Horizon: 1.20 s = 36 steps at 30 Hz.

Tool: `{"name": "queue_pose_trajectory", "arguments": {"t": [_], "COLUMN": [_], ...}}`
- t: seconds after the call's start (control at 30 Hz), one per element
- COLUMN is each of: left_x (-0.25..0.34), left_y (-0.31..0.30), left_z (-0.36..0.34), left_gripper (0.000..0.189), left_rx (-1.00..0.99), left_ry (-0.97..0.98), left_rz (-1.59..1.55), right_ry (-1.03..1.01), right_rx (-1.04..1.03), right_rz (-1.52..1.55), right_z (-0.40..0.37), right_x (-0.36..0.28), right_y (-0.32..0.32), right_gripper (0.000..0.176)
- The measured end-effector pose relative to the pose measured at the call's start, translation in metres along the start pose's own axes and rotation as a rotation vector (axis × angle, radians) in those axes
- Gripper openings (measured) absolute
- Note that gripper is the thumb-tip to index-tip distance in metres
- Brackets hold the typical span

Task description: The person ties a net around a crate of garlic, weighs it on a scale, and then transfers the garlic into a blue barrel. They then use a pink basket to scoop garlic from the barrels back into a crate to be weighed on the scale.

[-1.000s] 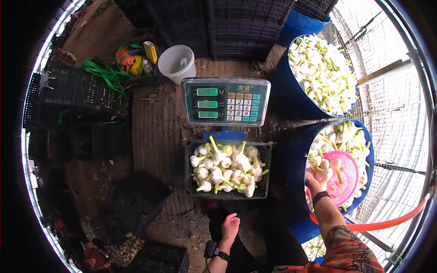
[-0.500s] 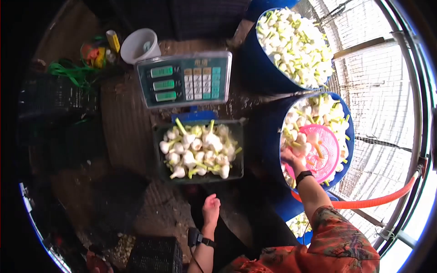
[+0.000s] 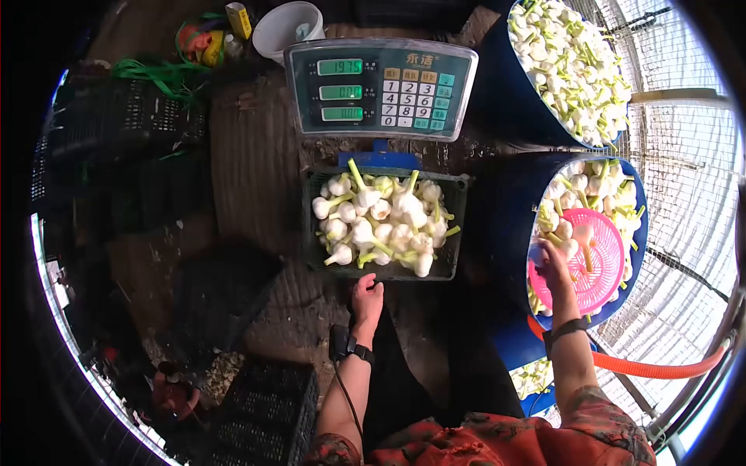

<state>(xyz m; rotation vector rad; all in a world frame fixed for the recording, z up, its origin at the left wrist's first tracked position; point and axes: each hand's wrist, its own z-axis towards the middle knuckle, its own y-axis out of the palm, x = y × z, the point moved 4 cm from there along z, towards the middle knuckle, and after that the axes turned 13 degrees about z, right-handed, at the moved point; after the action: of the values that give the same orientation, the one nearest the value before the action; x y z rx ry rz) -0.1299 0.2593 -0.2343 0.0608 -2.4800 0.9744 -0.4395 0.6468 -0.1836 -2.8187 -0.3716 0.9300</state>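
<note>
At the pink basket [image 3: 610,260] in the blue barrel [image 3: 517,202], garlic bulbs [image 3: 563,230] look light, firm, bruisable, so cup the heads; right hand [image 3: 553,266] there, grip unclear, left hand [image 3: 367,301] half-curled, seemingly empty, by the crate [image 3: 449,255].

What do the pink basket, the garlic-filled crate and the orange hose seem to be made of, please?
Pink basket: likely moulded plastic, satin-looking, given its bright, even colour and openwork mesh.
Garlic-filled crate: probably dark rigid plastic, from its straight moulded rim; finish unclear.
Orange hose: probably semi-gloss plastic, perhaps rubber, from its ribs and curve.
</note>
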Motion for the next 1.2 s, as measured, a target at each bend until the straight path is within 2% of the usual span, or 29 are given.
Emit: {"name": "queue_pose_trajectory", "arguments": {"t": [0.03,0.1,0.13,0.17,0.23,0.3,0.37,0.43,0.47,0.5,0.53,0.63,0.7,0.77,0.83,0.87,0.9,0.97,1.03,1.1,1.13,1.2], "left_x": [-0.004,-0.016,-0.022,-0.027,-0.038,-0.037,-0.035,-0.031,-0.014,-0.005,0.004,0.03,0.046,0.049,0.048,0.059,0.059,0.055,0.053,0.045,0.054,0.055], "left_y": [0.0,0.0,0.002,0.0,-0.004,-0.019,-0.031,-0.043,-0.054,-0.061,-0.066,-0.074,-0.072,-0.064,-0.056,-0.059,-0.058,-0.058,-0.061,-0.06,-0.068,-0.08], "left_z": [-0.003,-0.007,-0.006,-0.003,0.002,0.016,0.033,0.051,0.054,0.062,0.07,0.1,0.123,0.146,0.168,0.174,0.181,0.192,0.197,0.205,0.196,0.185], "left_gripper": [0.034,0.033,0.033,0.034,0.034,0.035,0.035,0.036,0.037,0.037,0.037,0.039,0.043,0.045,0.046,0.044,0.044,0.024,0.018,0.018,0.016,0.016], "left_rx": [0.0,0.011,0.013,0.076,0.142,0.267,0.325,0.359,0.363,0.357,0.347,0.286,0.471,0.486,0.281,0.192,0.185,0.166,0.1,0.03,-0.006,0.051], "left_ry": [-0.004,-0.047,-0.052,-0.081,-0.113,-0.068,-0.078,-0.044,-0.022,0.002,0.048,0.158,0.527,0.589,0.325,0.21,0.219,0.326,0.386,0.396,0.378,0.387], "left_rz": [-0.001,-0.015,-0.015,-0.031,-0.048,-0.03,-0.023,0.077,0.058,0.194,0.146,0.151,0.408,0.442,0.61,0.691,0.701,0.881,0.949,1.053,1.025,0.947], "right_ry": [0.002,-0.186,-0.359,-0.357,-0.369,-0.331,-0.157,-0.207,-0.297,-0.388,-0.394,-0.353,-0.512,-0.258,0.081,0.062,0.049,0.03,0.002,0.067,0.053,0.124], "right_rx": [-0.002,0.041,0.07,0.067,0.079,0.104,0.358,0.373,0.292,0.208,0.131,0.18,0.093,-0.179,-0.57,-0.513,-0.447,-0.335,-0.294,-0.298,-0.299,-0.273], "right_rz": [-0.003,0.035,-0.075,-0.077,0.266,0.24,0.67,0.662,0.706,0.747,0.843,0.949,0.739,0.808,0.803,0.702,0.605,0.527,0.554,0.471,0.476,0.378], "right_z": [-0.006,-0.014,0.01,0.011,0.014,0.012,-0.037,-0.044,-0.058,-0.07,-0.077,-0.131,-0.135,-0.148,-0.134,-0.138,-0.144,-0.144,-0.15,-0.149,-0.15,-0.156], "right_x": [0.0,-0.004,0.016,0.017,0.02,0.015,-0.026,-0.032,-0.048,-0.063,-0.069,-0.108,-0.1,-0.095,-0.061,-0.056,-0.05,-0.024,-0.005,0.027,0.035,0.052], "right_y": [-0.002,-0.013,-0.036,-0.035,-0.033,-0.029,0.007,0.003,0.009,0.012,0.01,0.065,0.102,0.154,0.198,0.223,0.244,0.251,0.245,0.232,0.229,0.226], "right_gripper": [0.028,0.032,0.038,0.038,0.029,0.029,0.028,0.028,0.029,0.03,0.033,0.037,0.04,0.044,0.043,0.047,0.052,0.059,0.053,0.04,0.04,0.027]}}
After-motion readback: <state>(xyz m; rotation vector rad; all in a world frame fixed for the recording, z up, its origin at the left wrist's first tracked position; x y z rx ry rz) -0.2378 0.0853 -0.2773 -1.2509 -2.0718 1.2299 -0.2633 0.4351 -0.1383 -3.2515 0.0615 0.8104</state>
